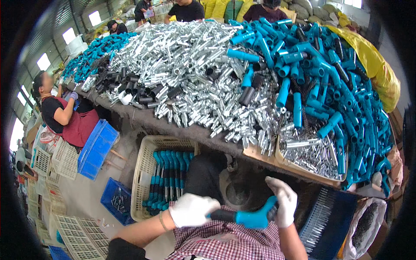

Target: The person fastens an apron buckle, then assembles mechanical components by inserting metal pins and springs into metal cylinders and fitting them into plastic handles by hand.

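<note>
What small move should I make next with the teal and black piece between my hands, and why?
Probably curl your right hand around the teal end of the piece: its fingers look extended beside that end, while your left hand looks closed at the dark end, so a second grip might steady it.

Bright windows (43, 61) line a grey wall (56, 48) far left of the left hand (190, 210), with pale floor (84, 190) nearer it and a long table (143, 116) beyond.
</note>
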